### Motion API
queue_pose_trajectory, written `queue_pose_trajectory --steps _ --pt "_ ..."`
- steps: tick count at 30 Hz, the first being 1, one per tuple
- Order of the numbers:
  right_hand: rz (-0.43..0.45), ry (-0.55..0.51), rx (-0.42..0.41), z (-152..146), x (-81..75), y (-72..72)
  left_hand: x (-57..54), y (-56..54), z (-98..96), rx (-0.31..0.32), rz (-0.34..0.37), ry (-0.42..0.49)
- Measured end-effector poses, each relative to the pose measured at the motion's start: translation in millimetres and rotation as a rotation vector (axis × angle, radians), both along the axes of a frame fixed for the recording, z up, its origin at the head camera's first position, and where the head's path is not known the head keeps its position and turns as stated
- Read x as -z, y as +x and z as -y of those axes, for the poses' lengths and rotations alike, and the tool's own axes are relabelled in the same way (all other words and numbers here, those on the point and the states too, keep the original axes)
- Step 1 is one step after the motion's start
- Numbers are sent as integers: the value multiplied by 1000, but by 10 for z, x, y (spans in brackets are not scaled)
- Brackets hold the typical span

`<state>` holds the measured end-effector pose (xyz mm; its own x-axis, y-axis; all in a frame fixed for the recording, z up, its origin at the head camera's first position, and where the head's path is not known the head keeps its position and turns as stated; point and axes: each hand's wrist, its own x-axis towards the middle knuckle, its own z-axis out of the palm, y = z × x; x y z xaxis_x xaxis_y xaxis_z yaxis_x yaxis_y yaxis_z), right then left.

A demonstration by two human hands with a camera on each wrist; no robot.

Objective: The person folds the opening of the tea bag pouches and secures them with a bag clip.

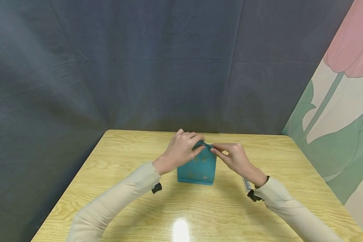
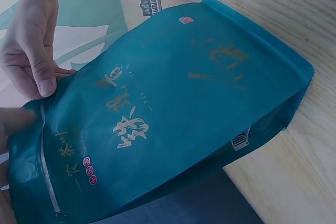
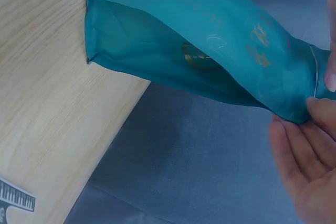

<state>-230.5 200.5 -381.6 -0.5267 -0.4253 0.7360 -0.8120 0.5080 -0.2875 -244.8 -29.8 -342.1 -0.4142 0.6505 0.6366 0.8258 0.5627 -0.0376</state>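
Observation:
A teal tea pouch [image 1: 198, 169] with gold lettering stands upright on the table, its flat base down and its side gussets spread. My left hand [image 1: 181, 149] grips the pouch's top edge from the left, thumb on the near face. At the top right corner, my right hand [image 1: 234, 158] pinches the edge between thumb and fingers. In the left wrist view, a pale line crosses the pouch [image 2: 168, 93] just below its top, and the left fingers are partly cut off and blurred. Whether the mouth is sealed cannot be made out.
The wooden table [image 1: 127, 208] has a light grain. A small white strip with dark tick marks [image 1: 247, 184] lies on it beneath my right wrist. Behind the table hangs a dark curtain [image 1: 169, 67], and a tulip-patterned wall [image 1: 345, 134] runs along the right.

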Motion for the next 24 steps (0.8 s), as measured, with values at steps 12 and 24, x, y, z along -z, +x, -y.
queue_pose_trajectory --steps 12,24 --pt "-29 32 16 41 -10 13 11 -8 -44 -27 2 4" --pt "-24 46 26 41 -24 29 -36 -17 -51 -6 102 20"
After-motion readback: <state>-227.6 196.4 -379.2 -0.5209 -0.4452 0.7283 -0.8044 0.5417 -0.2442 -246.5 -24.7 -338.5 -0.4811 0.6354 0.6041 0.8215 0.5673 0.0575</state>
